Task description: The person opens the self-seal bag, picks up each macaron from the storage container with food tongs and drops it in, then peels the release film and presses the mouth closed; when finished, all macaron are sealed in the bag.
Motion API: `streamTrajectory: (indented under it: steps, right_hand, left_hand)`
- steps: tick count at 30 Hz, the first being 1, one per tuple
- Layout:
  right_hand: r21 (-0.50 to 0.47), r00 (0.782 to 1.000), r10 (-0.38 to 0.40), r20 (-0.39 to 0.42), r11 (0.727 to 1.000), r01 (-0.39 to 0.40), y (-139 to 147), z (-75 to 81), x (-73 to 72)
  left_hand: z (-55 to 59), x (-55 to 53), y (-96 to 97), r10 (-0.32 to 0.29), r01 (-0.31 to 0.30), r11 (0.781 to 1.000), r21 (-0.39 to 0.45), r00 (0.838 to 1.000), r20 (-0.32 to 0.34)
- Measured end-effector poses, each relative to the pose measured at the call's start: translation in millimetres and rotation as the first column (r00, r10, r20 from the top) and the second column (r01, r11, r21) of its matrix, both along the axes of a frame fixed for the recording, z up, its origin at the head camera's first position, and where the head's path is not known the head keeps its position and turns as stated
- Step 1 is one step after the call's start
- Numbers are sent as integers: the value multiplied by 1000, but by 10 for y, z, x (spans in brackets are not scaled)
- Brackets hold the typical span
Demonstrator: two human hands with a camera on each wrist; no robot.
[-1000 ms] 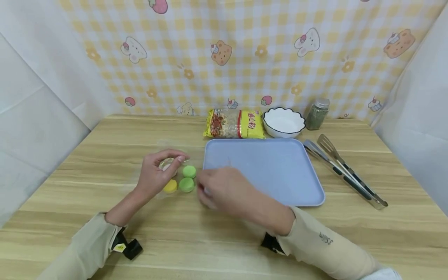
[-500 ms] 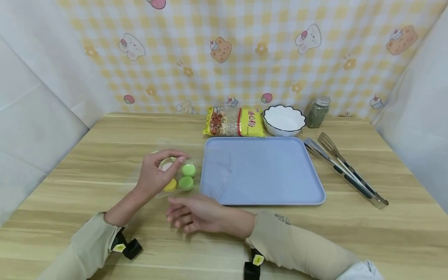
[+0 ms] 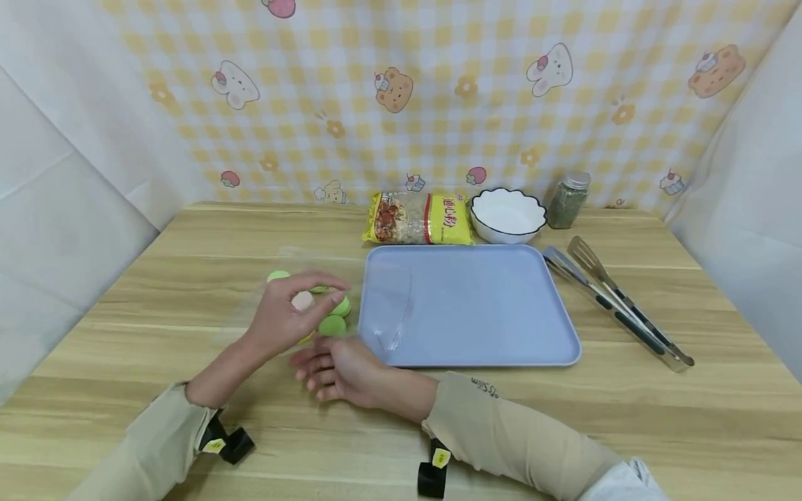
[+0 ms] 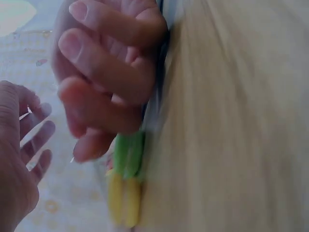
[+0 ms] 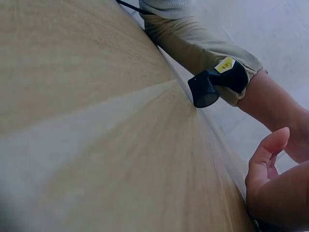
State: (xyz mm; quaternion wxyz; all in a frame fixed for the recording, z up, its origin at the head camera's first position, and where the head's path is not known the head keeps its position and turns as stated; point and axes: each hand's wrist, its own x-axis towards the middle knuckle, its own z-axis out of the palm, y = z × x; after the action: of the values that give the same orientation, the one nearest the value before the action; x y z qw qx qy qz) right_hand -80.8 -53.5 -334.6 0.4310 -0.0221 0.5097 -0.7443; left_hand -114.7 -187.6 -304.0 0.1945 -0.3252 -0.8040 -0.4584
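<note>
Several green macarons (image 3: pixel 332 325) and a pale macaron (image 3: pixel 303 300) lie in a clear plastic package (image 3: pixel 388 306), whose thin film overlaps the blue tray. A yellow macaron (image 4: pixel 124 200) shows in the left wrist view; from the head it is mostly hidden. My left hand (image 3: pixel 288 306) arches over the macarons, thumb and index tips close together at the plastic's edge, with a small glint at the fingertips in its wrist view. Just in front of the package is my right hand (image 3: pixel 354 372), palm turned up, fingers loosely curled, nothing seen in them; its index side overlaps the package edge.
The blue tray (image 3: pixel 476 306) lies right of the package. Behind it stand a yellow pasta bag (image 3: pixel 420 219), a white scalloped bowl (image 3: pixel 509 216) and a herb jar (image 3: pixel 569 202). Metal tongs (image 3: pixel 617 303) lie at the right on the wooden table (image 3: pixel 188 278).
My right hand has come off the tray's left edge to the package's front, turning palm up. The left hand shifts slightly right; another green macaron shows beyond it, and the yellow one gets mostly covered.
</note>
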Motion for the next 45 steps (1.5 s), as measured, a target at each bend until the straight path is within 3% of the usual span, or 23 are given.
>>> streamTrajectory:
  steps: [4,7,9,12,15,17,20,23,27,29,30,31,32,33,34,36,37,38,40,41,42,43,45]
  right_hand:
    - [4,1000,18,-13,1000,-18,-3,-9,36]
    - [6,999,25,-30,1000,-25,-2,-9,61]
    - [8,999,15,-39,1000,-15,6,-6,72]
    - [4,999,7,-42,1000,-7,15,0,80]
    - [-11,999,8,-47,1000,-8,18,4,95]
    - [-21,999,11,-46,1000,-12,13,10,104]
    - [-39,999,12,-46,999,-14,2,19,110]
    - [-53,999,16,-38,998,-18,4,19,109]
    - [-36,999,33,-25,999,-34,62,36,117]
    - [17,996,48,-82,999,-47,124,76,109]
    - [59,988,59,-142,997,-51,171,109,101]
    - [110,970,83,-229,992,-59,232,153,90]
    - [178,930,128,-345,982,-69,310,210,73]
    - [245,874,172,-455,967,-63,406,280,53]
    - [306,801,217,-558,951,-44,520,361,33]
    - [368,622,272,-734,929,29,784,550,-5]
    - [363,542,279,-793,930,52,929,649,-24]
    - [338,475,270,-837,939,62,1077,750,-40]
    - [248,387,221,-895,969,20,1365,925,-71]
    - [196,363,190,-912,980,-22,1500,998,-87]
    - [153,362,173,-916,985,-85,1634,1059,-98]
    - [127,341,169,-925,982,-143,1761,1112,-114]
    - [113,299,185,-936,964,-242,2003,1169,-153]
  left_hand:
    - [119,-61,-78,91,-84,988,-129,995,49]
    - [256,-219,-79,157,-116,955,-273,979,133]
    - [337,-393,-23,150,-56,920,-388,965,217]
    - [385,-678,105,110,102,830,-548,934,340]
    - [351,-892,205,75,205,759,-618,915,396]
    - [316,-982,233,52,237,736,-634,914,402]
    - [298,-1035,225,25,257,732,-631,915,402]
    - [295,-1055,170,12,252,755,-606,918,397]
    - [364,-1008,31,55,187,822,-538,914,402]
    - [448,-959,-72,91,141,863,-485,901,425]
    - [503,-919,-128,121,108,886,-452,886,448]
    - [563,-874,-185,146,74,904,-422,873,466]
    - [624,-825,-245,169,34,921,-388,863,477]
    - [685,-768,-302,177,-1,942,-336,851,495]
    - [745,-701,-360,174,-34,961,-273,843,509]
    - [857,-539,-461,94,-61,995,-78,832,546]
    - [903,-446,-498,17,-47,998,39,832,554]
    - [934,-353,-523,-76,-14,988,157,828,555]
    - [962,-149,-514,-269,85,931,354,814,515]
    - [959,-48,-477,-354,138,896,421,795,493]
    - [946,50,-421,-409,178,872,457,779,476]
    - [926,140,-349,-428,200,866,458,771,471]
    - [861,270,-180,-418,212,882,421,765,490]
